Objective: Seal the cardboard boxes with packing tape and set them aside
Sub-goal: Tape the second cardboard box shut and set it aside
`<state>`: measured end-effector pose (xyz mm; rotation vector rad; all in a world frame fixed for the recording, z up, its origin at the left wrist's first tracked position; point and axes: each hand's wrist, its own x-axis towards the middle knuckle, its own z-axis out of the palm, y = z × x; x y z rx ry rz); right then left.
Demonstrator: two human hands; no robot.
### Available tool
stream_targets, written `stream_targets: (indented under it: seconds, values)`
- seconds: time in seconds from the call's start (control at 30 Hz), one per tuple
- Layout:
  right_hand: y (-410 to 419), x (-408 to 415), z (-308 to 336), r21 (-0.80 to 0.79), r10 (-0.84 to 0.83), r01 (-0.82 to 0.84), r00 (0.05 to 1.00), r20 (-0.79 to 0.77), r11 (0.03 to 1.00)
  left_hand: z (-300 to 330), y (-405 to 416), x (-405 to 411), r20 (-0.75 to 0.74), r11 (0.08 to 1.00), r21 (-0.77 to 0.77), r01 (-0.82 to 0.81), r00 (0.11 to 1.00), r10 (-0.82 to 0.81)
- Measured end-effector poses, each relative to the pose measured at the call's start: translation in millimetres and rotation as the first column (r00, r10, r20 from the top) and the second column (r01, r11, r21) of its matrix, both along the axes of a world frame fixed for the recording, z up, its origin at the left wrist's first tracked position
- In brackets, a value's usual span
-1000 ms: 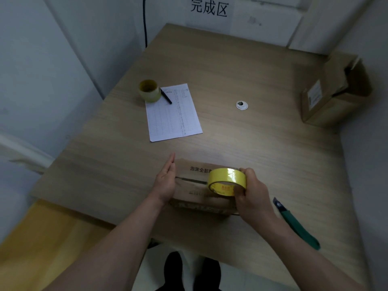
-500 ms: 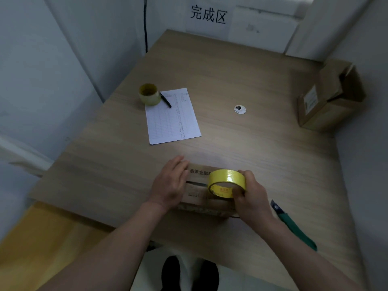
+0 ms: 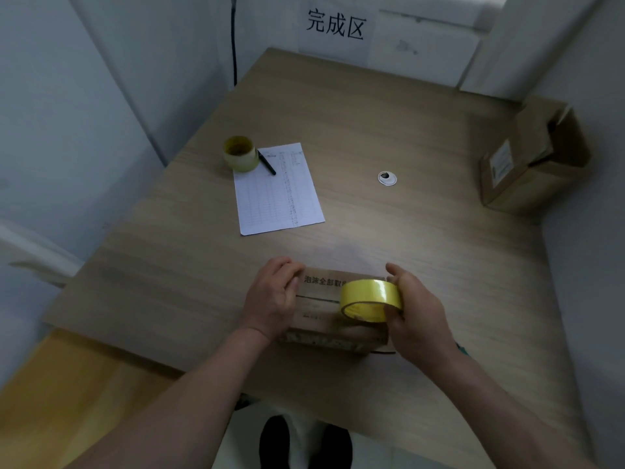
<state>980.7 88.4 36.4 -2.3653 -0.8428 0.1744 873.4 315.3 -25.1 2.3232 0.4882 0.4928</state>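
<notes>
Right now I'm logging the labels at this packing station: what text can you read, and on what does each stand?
"完成区": white wall sign behind the table.
"泡沫全部取": printed on top of the cardboard box under the hands; the yellow tape roll hides the rest.
Printed sheet: rows too small to read.
White label on the open box at the right: too blurred.
Print inside the tape roll's core: unreadable.

Around the small box (image 3: 333, 309) near the table's (image 3: 422, 231) front edge, the wood is free behind and to the left. Farther behind-left lie a paper sheet (image 3: 279, 191), a pen (image 3: 267, 163) and a tape roll (image 3: 239, 154); far right stands an open carton (image 3: 531, 157).
</notes>
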Motion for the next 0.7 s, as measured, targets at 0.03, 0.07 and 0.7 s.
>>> stream_targets:
  seconds: [0.03,0.07,0.7]
  values:
    - [-2,2,2,0.021,-0.01,0.01,1.0,0.028,1.0,1,0,0,-0.005,1.0,-0.012,0.0,1.0,0.0]
    - [-6,3,3,0.036,-0.015,0.013,0.999,0.047,0.999,1,0,0,-0.009,1.0,-0.02,-0.002,1.0,0.002]
    - [-60,34,10,-0.122,-0.112,0.156,0.945,0.307,0.98,-3,0,0,0.027,1.0,-0.01,-0.007,1.0,0.007]
